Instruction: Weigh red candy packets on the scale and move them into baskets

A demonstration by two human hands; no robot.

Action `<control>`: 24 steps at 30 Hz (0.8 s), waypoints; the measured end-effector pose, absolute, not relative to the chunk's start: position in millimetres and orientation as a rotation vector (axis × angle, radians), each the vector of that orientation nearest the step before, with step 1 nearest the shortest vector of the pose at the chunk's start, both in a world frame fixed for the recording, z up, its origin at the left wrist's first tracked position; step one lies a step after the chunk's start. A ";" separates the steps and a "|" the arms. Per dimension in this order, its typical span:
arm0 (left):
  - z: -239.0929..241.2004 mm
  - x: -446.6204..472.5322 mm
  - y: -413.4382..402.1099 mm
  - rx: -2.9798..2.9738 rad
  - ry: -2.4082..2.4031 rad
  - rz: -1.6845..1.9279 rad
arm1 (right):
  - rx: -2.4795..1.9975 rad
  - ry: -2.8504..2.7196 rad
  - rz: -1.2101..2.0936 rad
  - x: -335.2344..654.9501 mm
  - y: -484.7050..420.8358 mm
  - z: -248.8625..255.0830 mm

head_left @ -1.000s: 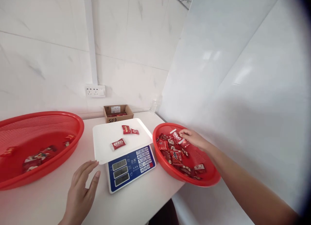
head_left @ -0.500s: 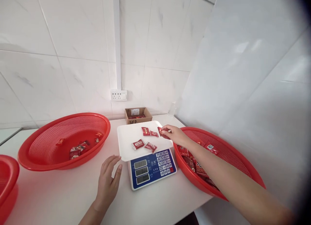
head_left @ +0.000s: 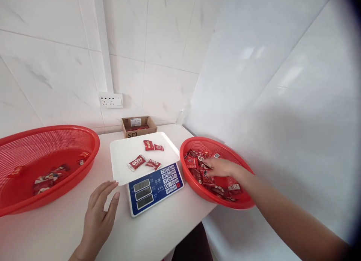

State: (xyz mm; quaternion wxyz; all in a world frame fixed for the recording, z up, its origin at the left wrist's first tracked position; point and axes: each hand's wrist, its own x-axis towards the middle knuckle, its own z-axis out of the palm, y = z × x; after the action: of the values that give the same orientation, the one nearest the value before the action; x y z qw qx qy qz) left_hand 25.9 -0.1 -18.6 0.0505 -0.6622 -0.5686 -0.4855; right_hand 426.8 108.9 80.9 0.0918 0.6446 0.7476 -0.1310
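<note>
My left hand (head_left: 99,212) is open, fingers apart, its tips by the front left corner of the white tray (head_left: 120,161). Nothing is in it. That tray tops a digital scale (head_left: 156,189) with a blue keypad panel. Several small red wrapped candies (head_left: 137,162) lie on the tray. My right hand (head_left: 220,167) reaches into the right red basket (head_left: 194,191), fingers bent down and drawn together among red candy packets (head_left: 207,177). What sits between the fingertips is hard to make out.
A larger red perforated basket (head_left: 70,182) with some packets stands on the left. Behind the tray is a small cardboard box (head_left: 130,133) of red packets against the tiled wall. A clear plastic item (head_left: 180,117) stands in the back corner. A wall socket (head_left: 111,100) is above.
My right hand has moved from above the tray, where it held a red candy, right and down into the right basket. The view has swung right. My left hand stays beside the tray.
</note>
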 end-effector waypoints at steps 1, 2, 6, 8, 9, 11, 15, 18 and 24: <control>-19.2 26.0 0.3 -2.015 -1.738 -1.473 | 1.875 2.205 -0.421 427.3 103.7 70.4; -19.9 26.1 0.9 -2.014 -1.745 -1.468 | 1.850 2.192 -0.425 427.1 99.5 60.1; -21.7 26.0 3.4 -2.007 -1.782 -1.445 | 1.959 2.171 -0.400 433.4 97.2 37.1; -21.5 25.6 3.8 -1.999 -1.799 -1.446 | 2.030 2.188 -0.463 443.3 102.7 39.7; -21.1 25.3 3.7 -1.991 -1.807 -1.451 | 2.059 2.199 -0.481 449.1 106.0 43.4; -20.1 25.0 3.2 -1.974 -1.811 -1.465 | 2.122 2.208 -0.449 459.8 111.7 52.3; -18.3 25.3 2.0 -1.980 -1.788 -1.489 | 2.270 2.244 -0.367 469.3 117.3 65.5; -17.7 25.9 1.7 -1.994 -1.761 -1.503 | 2.360 2.196 -0.306 466.6 118.8 69.0; -17.5 24.8 1.6 -1.986 -1.706 -1.512 | 2.520 2.153 -0.161 445.1 122.1 77.9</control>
State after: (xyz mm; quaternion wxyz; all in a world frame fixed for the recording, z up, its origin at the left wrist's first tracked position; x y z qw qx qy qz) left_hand 24.8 1.6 -17.5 0.0590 -0.6559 -0.5632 -0.4992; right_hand 445.1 122.1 77.9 -0.0883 0.7566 0.6461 -0.0483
